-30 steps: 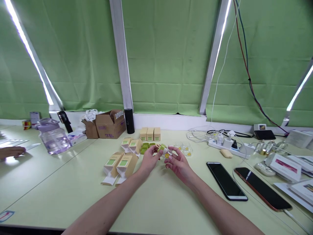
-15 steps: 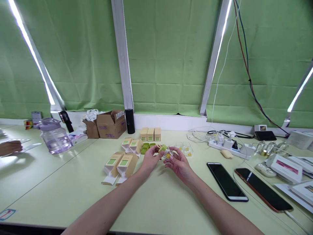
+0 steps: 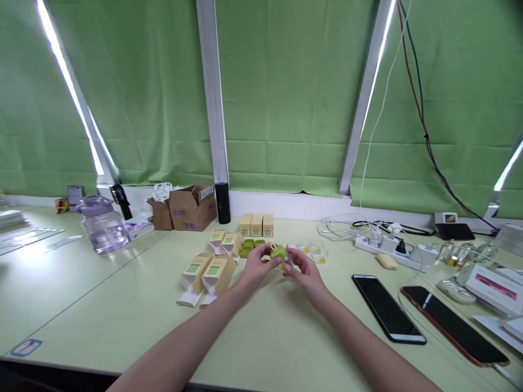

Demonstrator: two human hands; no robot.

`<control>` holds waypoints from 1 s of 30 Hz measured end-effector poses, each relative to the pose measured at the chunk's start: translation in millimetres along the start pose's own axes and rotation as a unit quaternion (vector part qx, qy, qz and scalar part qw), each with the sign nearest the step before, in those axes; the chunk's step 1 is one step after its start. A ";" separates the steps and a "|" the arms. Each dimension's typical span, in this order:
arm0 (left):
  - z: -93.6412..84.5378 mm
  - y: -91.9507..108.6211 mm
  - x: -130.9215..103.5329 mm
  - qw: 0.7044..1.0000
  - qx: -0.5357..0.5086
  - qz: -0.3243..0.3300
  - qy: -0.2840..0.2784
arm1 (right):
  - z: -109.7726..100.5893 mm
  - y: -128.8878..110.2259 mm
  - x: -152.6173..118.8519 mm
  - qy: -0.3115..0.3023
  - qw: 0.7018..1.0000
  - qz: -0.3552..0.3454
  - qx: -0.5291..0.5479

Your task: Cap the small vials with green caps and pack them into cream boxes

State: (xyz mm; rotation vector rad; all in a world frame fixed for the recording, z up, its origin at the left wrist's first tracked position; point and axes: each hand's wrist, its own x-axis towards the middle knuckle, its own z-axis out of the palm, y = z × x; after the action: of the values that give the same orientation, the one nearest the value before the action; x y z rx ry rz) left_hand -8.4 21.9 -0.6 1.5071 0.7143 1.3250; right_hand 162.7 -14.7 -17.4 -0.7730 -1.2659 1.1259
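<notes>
A small green piece with a tan loop (image 3: 278,251) is held between the fingertips of my left hand (image 3: 258,267). Close beside it, my right hand (image 3: 307,273) pinches a small clear piece with a yellow spot (image 3: 285,266), partly hidden by the fingers. The two pieces touch or nearly touch. Behind my left hand lie green square pieces (image 3: 247,247). Clear round pieces with yellow centres (image 3: 317,252) lie behind my right hand. Left of my hands, tan boxes with green labels (image 3: 216,272) rest with white flaps open.
Three closed tan boxes (image 3: 256,225) stand farther back, near a black cylinder (image 3: 223,203) and a cardboard box (image 3: 191,209). A purple-lidded jug (image 3: 104,228) is at left. Two phones (image 3: 388,308) (image 3: 453,325) and a power strip (image 3: 392,250) occupy the right.
The green piece has turned more upright between my hands, and my right fingers have closed in around the clear piece. Another person's hand at the far left has gone out of view.
</notes>
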 end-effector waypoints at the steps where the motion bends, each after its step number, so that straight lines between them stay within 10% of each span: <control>1: 0.0 0.5 -0.6 1.000 0.005 0.002 -0.004 | -1.3 1.2 1.0 0.004 1.000 -0.012 -0.018; 30: 5.0 5.1 -7.2 0.987 0.145 0.061 -0.021 | 7.2 -4.7 -2.2 0.020 0.997 -0.043 0.061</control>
State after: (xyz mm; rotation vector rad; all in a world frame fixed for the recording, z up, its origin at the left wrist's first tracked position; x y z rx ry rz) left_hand -6.2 12.3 1.6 1.8300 0.8264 1.3172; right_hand 156.8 -19.1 -12.5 -0.6416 -1.1739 1.1018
